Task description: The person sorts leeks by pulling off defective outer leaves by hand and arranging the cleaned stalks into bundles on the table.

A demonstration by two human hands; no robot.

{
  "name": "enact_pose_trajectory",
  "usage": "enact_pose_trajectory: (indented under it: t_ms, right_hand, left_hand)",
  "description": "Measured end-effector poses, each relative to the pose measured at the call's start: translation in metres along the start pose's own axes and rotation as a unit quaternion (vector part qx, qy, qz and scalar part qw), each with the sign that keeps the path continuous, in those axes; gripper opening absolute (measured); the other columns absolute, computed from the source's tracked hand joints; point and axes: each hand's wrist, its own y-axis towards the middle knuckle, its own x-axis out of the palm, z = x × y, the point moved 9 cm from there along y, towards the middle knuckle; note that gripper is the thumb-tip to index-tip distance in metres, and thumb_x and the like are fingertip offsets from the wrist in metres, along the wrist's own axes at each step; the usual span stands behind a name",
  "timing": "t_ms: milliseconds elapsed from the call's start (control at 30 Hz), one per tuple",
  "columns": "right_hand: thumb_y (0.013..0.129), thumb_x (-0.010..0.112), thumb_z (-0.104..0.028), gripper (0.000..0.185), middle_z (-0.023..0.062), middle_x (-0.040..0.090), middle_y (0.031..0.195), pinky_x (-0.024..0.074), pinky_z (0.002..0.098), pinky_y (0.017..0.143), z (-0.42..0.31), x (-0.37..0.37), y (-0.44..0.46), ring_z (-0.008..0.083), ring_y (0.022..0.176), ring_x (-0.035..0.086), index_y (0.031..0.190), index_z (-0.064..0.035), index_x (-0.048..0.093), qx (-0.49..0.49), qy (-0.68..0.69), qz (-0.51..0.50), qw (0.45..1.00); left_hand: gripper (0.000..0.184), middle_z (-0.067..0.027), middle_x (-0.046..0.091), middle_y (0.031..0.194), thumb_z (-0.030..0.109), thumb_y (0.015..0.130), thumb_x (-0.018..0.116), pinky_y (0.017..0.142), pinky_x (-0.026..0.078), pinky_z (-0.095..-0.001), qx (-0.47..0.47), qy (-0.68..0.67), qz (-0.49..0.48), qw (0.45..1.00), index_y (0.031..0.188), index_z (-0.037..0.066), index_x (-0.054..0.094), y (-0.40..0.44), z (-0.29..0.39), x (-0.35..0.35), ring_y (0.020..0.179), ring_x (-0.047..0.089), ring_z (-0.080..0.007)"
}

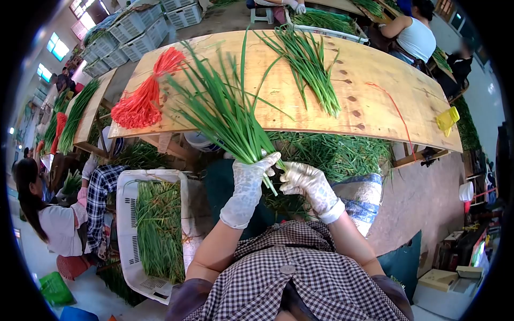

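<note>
My left hand (244,179), in a pale patterned glove, is closed around the lower stems of a bunch of garlic chives (227,117). The long green leaves fan up and left over the table edge, and the pale stem ends poke out below my fingers. Beside it, my gloved right hand (310,184) is closed, its fingertips pinching at stems on the bunch's right side. Another bunch of garlic chives (316,75) lies on the wooden table (214,51). A bundle of red ties (142,104) rests at the table's left end.
A white crate (128,214) with chives stands at my left. Loose greens (337,155) are heaped under the table. One red tie (393,104) and a yellow object (447,120) lie on the right. Co-workers sit at left (61,230) and upper right (415,37).
</note>
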Motion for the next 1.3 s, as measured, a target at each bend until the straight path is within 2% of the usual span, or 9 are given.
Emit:
enact_pose_trajectory:
  t_ms: [100,467,600,667,867,1033,1133,1200,1300]
  right_hand:
    - [0.078,0.074,-0.003,0.046,0.0054,0.066,0.096,0.0502,0.0232,0.080,-0.002,0.005,-0.003,0.0092,0.084,0.061,0.121,-0.0019,0.057,-0.041,-0.232,-0.032,0.971]
    - [0.091,0.059,-0.010,0.015,0.0041,0.067,0.081,0.0510,0.0221,0.063,-0.034,-0.014,0.015,0.0095,0.068,0.061,0.096,0.0030,0.065,-0.167,-0.214,0.051,0.961]
    - [0.088,0.060,-0.006,0.012,0.0081,0.070,0.087,0.0523,0.0248,0.069,-0.038,-0.055,0.012,0.0115,0.073,0.064,0.097,-0.0030,0.068,-0.177,-0.534,0.139,0.815]
    - [0.077,0.074,-0.014,0.026,0.0079,0.070,0.095,0.0527,0.0270,0.072,-0.063,-0.006,-0.021,0.0188,0.082,0.067,0.102,-0.0094,0.070,-0.347,-0.461,0.127,0.807]
    - [0.077,0.065,-0.022,0.013,0.0056,0.060,0.077,0.0494,0.0338,0.057,-0.057,0.066,-0.030,0.0220,0.066,0.061,0.084,-0.0111,0.064,-0.457,-0.740,0.107,0.482]
    - [0.086,0.061,-0.032,0.025,0.0066,0.061,0.067,0.0482,0.0344,0.054,-0.036,0.059,-0.024,0.0247,0.062,0.062,0.071,-0.0120,0.064,-0.369,-0.675,-0.118,0.628]
    - [0.084,0.062,-0.041,0.031,0.0089,0.064,0.068,0.0497,0.0340,0.052,-0.115,0.060,-0.010,0.0251,0.061,0.064,0.071,-0.0129,0.065,-0.362,-0.716,0.129,0.583]
    - [0.086,0.060,-0.037,0.030,0.0108,0.065,0.067,0.0500,0.0352,0.051,-0.158,0.053,0.006,0.0264,0.059,0.065,0.070,-0.0111,0.065,-0.343,-0.758,0.333,0.445]
    - [0.086,0.059,-0.030,0.029,0.0125,0.064,0.065,0.0508,0.0363,0.051,-0.159,0.010,0.072,0.0281,0.059,0.065,0.069,-0.0079,0.063,-0.272,-0.789,0.367,0.412]
  left_hand:
    - [0.028,-0.0049,0.062,0.079,-0.006,0.069,0.077,0.043,0.048,-0.0243,0.003,0.006,0.034,0.999,0.087,0.004,0.058,0.002,0.002,-0.005,0.054,0.059,-0.0130]
    - [0.026,-0.0059,0.062,0.067,-0.004,0.069,0.078,0.037,0.042,-0.0246,0.007,0.041,-0.011,0.999,0.081,0.005,0.057,-0.001,0.003,0.001,0.044,0.052,-0.0114]
    - [0.028,-0.0056,0.061,0.066,-0.004,0.070,0.077,0.037,0.042,-0.0251,0.045,-0.006,0.024,0.999,0.082,0.005,0.054,0.005,0.014,-0.011,0.043,0.052,-0.0111]
    - [0.028,-0.0058,0.061,0.067,-0.004,0.069,0.078,0.038,0.043,-0.0251,0.060,-0.008,0.029,0.998,0.081,0.005,0.054,0.003,0.020,-0.009,0.044,0.052,-0.0109]
    - [0.027,-0.0042,0.061,0.069,-0.003,0.069,0.078,0.039,0.042,-0.0227,0.026,0.011,0.007,1.000,0.081,0.006,0.056,0.001,0.010,0.003,0.045,0.053,-0.0103]
    - [0.020,-0.0055,0.063,0.077,-0.004,0.075,0.070,0.046,0.048,-0.0220,0.190,-0.030,0.049,0.980,0.088,0.004,0.058,0.010,0.066,-0.031,0.059,0.061,-0.0116]
    - [0.019,-0.0090,0.065,0.088,-0.002,0.081,0.062,0.057,0.054,-0.0274,0.135,0.021,0.002,0.991,0.100,0.000,0.059,-0.002,0.074,-0.021,0.065,0.063,-0.0154]
    - [0.019,-0.0104,0.065,0.094,-0.001,0.084,0.059,0.059,0.055,-0.0311,0.168,-0.128,-0.070,0.975,0.103,-0.001,0.058,-0.009,0.074,0.000,0.065,0.063,-0.0166]
    - [0.015,-0.0064,0.061,0.084,0.005,0.088,0.060,0.060,0.054,-0.0315,0.107,-0.178,-0.089,0.974,0.103,0.002,0.058,-0.007,0.059,0.011,0.056,0.056,-0.0141]
